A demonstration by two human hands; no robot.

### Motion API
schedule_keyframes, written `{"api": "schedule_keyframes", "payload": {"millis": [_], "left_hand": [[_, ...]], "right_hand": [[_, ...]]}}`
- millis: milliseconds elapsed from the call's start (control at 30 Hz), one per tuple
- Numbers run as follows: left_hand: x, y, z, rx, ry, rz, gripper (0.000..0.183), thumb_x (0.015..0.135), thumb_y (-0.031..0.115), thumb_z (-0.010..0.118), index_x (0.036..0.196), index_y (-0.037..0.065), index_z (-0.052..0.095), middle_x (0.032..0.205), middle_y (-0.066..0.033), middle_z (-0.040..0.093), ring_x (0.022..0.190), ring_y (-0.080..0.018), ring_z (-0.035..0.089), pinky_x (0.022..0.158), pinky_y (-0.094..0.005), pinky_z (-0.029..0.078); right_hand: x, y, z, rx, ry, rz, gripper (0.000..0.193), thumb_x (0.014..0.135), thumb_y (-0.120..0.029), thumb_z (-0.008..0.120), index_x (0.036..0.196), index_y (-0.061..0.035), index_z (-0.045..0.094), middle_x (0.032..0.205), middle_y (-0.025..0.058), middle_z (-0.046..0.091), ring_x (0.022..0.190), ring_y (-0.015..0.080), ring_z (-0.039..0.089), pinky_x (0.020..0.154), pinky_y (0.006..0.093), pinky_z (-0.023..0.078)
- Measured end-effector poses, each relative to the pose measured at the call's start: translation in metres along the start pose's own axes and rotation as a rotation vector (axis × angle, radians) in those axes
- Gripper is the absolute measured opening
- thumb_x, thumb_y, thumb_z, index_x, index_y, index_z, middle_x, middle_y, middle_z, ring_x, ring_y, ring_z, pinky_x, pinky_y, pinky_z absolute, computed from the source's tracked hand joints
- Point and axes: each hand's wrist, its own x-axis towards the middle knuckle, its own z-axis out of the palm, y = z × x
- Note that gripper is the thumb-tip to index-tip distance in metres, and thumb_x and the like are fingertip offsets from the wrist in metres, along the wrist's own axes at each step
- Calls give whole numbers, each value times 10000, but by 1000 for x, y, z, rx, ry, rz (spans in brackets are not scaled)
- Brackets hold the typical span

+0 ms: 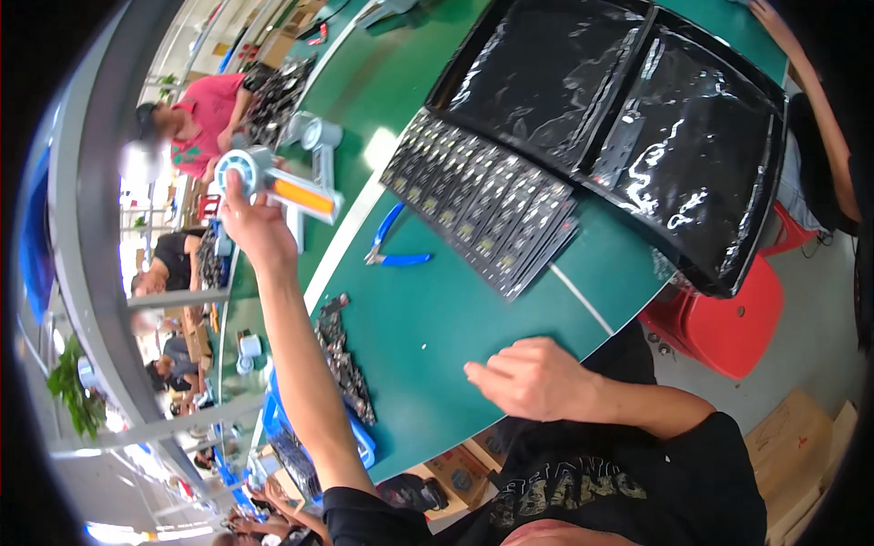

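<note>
My left hand (pixel 258 223) is raised over the left side of the green table, closed round a pale blue-grey handheld fan (pixel 244 171). The fan has a round spoked head and an orange strip along its handle. Another grey device (pixel 321 136) of similar shape stands just beyond it. My right hand (pixel 537 380) hovers at the near table edge with curled fingers; I see nothing in it. Several circuit board panels (pixel 482 200) lie fanned out in an overlapping stack in the middle. Beside them are blue-handled cutters (pixel 393 244), jaws toward the left.
Black glossy trays (pixel 610 100) fill the far right of the table (pixel 428 337). Small dark parts (pixel 344 364) are heaped near my left forearm, by a blue bin (pixel 364 448). A red stool (pixel 728 318) stands at right. Other people sit along the left and upper right.
</note>
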Motion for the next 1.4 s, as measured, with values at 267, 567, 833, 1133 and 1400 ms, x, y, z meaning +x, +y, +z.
{"api": "schedule_keyframes", "payload": {"millis": [267,567,833,1133,1400], "left_hand": [[-188,34,-10,149,-285,-587,562,1000,334,721,1411,-10,553,1229,-134,713,1035,-251,744,870,-386,614],[-254,19,-4,103,-385,-755,403,980,151,773,1330,-23,674,1158,-95,746,1062,-138,687,960,-304,549],[-270,18,-26,270,-284,-584,423,1164,287,455,1283,-23,717,1107,-77,746,994,-125,662,812,-275,516],[-302,22,-40,73,-132,-600,177,1030,67,703,1171,-37,726,1051,-72,757,931,-101,692,805,-245,543],[-323,25,-36,78,-36,-427,114,979,-55,717,1093,-53,705,1060,-91,741,967,-132,704,887,-269,572]], "right_hand": [[14,-21,7,89,230,104,274,836,-21,800,1104,-18,748,757,49,604,571,209,621,511,347,501],[14,-56,48,37,201,116,287,828,-87,846,1095,-27,759,812,29,648,601,192,672,520,343,529],[15,-56,69,27,144,140,157,880,-102,773,1011,-36,716,813,55,644,610,217,688,517,350,525],[26,-64,67,-21,76,161,170,899,-102,746,1043,-34,687,709,36,633,587,221,680,502,358,512],[37,-60,56,-116,110,137,159,862,-96,762,955,-48,642,692,39,614,583,213,673,500,363,498]]}}
